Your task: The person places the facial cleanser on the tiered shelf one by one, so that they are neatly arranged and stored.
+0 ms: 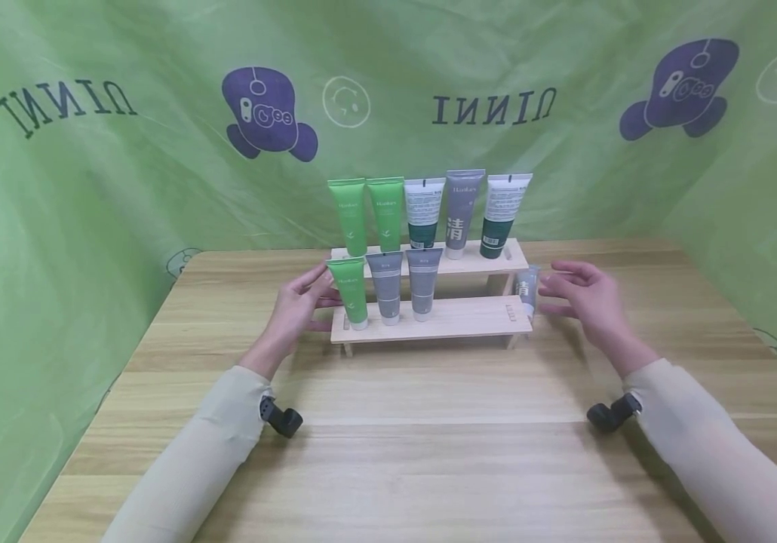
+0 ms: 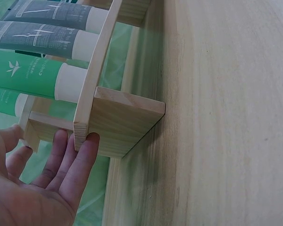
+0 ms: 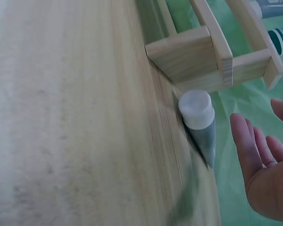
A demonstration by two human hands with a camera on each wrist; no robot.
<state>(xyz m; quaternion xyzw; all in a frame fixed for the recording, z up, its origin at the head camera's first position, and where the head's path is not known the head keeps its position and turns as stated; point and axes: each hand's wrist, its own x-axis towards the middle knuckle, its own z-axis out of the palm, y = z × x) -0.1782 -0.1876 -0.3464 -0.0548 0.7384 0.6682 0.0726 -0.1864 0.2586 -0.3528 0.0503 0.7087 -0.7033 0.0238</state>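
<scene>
A two-tier wooden shelf (image 1: pixel 463 318) stands on the table. My left hand (image 1: pixel 296 305) is at its left end, and in the left wrist view the fingertips (image 2: pixel 90 143) touch the end of the lower board. The lower tier holds a green tube (image 1: pixel 350 290) and two grey tubes (image 1: pixel 388 285), upright on their caps. Beyond the shelf's right end, a grey tube with a white cap (image 3: pixel 196 110) lies on the table. Beside it is my right hand (image 1: pixel 588 302), its fingers extended and apart from the tube, holding nothing.
The upper tier carries two more green tubes (image 1: pixel 385 211), two white-and-green tubes (image 1: pixel 502 215) and a grey tube (image 1: pixel 462 211). Behind the wooden table (image 1: pixel 443 452) hangs a green patterned cloth (image 1: pixel 388 143), which also rises along both sides.
</scene>
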